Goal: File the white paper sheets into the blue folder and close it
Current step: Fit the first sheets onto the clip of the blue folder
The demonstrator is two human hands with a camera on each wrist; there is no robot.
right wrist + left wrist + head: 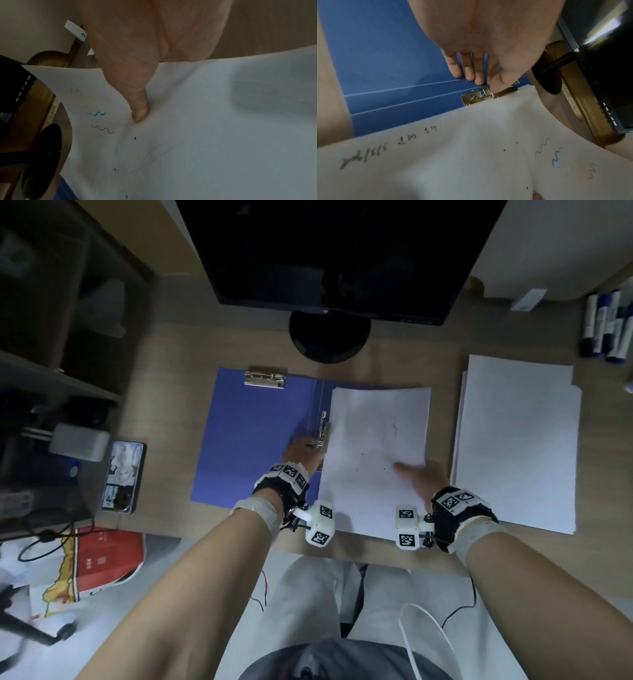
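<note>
The blue folder lies open on the desk, with a metal clip at its top edge and a spring clamp by the spine. A white paper sheet with small scribbles covers the folder's right half, its left edge at the clamp. My left hand is at the clamp; in the left wrist view its thumb and forefinger hold the raised clamp lever while the other fingertips rest on the blue cover. My right hand pinches the sheet's right edge, thumb on top and fingers underneath.
A stack of white paper lies right of the folder. A dark monitor and its round base stand behind it. Markers lie at the far right, a phone at the left. The desk's front edge runs just below my wrists.
</note>
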